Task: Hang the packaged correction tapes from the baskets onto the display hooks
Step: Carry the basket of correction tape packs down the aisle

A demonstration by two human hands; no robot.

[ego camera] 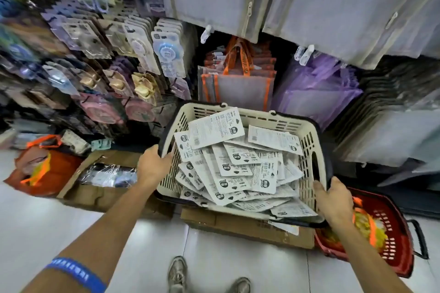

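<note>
Left hand (152,166) fingers curl over the dark rim at the left side of the cream basket (314,150), right hand (333,200) grips the rim at its near right corner, both holding it tilted above a flat cardboard box (247,226). Packaged correction tapes (235,169) lie in a loose white heap inside the basket, backs up. Display hooks (142,54) with hanging blister packs are up left, a red basket (390,245) sits lower right on the floor, mesh bags (238,88) behind.
</note>
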